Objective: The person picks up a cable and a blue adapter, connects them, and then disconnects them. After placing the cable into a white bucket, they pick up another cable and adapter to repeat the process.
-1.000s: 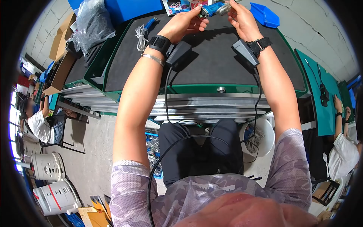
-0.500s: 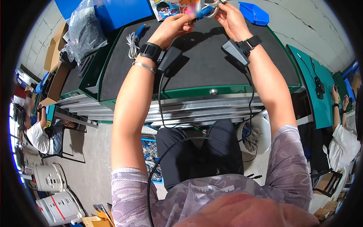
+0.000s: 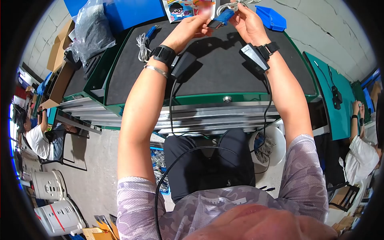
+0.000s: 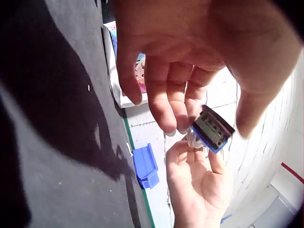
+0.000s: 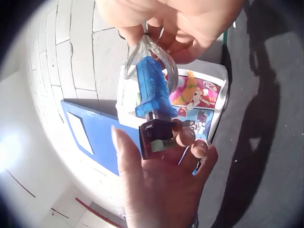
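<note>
A coiled clear cable (image 5: 173, 64) with a translucent blue plug (image 5: 154, 90) hangs from my right hand (image 3: 251, 26), whose fingers and thumb pinch its coil. On the plug's end sits a small black connector (image 4: 214, 128) with a green block and a row of holes. My left hand (image 3: 189, 32) is around this connector, fingertips right at one side. Its thumb stands apart from the connector in the right wrist view. Left of that hand, another pale cable (image 3: 143, 47) with a blue plug lies on the dark mat (image 3: 224, 72).
Behind my hands stands a colourful printed packet (image 3: 180, 10). A blue bin (image 3: 271, 18) sits at the mat's back right edge. Plastic-wrapped goods (image 3: 94, 30) and a cardboard box (image 3: 60, 52) are at left. A white bucket (image 3: 280, 148) holds cables beside my legs. Other people sit at both sides.
The plug and connector have tilted, the connector end now pointing down toward the left. My left thumb and fingers have spread around it. The view shifted slightly.
</note>
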Demonstrator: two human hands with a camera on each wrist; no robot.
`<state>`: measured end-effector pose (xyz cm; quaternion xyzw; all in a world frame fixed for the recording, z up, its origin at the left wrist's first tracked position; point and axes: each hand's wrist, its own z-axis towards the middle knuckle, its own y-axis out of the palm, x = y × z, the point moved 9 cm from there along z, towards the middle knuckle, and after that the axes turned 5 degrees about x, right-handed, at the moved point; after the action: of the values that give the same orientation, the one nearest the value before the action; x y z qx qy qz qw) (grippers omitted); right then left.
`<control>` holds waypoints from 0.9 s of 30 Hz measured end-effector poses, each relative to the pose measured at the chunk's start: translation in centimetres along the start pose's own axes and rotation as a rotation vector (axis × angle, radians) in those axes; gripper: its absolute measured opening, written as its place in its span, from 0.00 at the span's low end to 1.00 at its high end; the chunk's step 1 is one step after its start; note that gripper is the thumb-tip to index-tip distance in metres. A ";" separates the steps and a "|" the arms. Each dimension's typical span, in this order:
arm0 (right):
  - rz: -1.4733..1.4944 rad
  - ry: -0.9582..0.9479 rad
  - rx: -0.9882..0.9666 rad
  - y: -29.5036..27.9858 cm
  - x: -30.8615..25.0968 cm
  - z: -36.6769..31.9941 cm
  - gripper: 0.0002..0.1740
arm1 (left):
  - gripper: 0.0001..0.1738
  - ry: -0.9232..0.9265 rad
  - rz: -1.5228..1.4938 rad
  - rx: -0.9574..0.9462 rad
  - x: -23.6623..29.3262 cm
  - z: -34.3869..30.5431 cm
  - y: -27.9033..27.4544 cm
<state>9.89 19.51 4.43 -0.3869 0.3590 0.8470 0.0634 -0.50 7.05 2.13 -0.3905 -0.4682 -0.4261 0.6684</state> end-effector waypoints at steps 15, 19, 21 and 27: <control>-0.216 0.157 -0.196 1.5 2.0 -0.8 0.22 | 0.18 0.159 -0.001 -0.004 0.5 0.5 -0.4; -0.232 0.160 -0.187 1.7 2.1 -0.9 0.20 | 0.18 0.145 -0.021 -0.034 0.5 0.5 -0.1; -0.227 0.140 -0.212 1.5 2.1 -0.6 0.22 | 0.19 0.145 0.016 -0.034 0.4 0.5 -0.1; -0.444 0.079 -0.210 2.9 1.6 -1.6 0.21 | 0.23 0.186 -0.097 0.142 0.9 0.7 -2.4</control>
<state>8.63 16.08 4.26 -0.4937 0.1772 0.8292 0.1933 -2.76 6.69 3.51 -0.2780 -0.4514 -0.4581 0.7136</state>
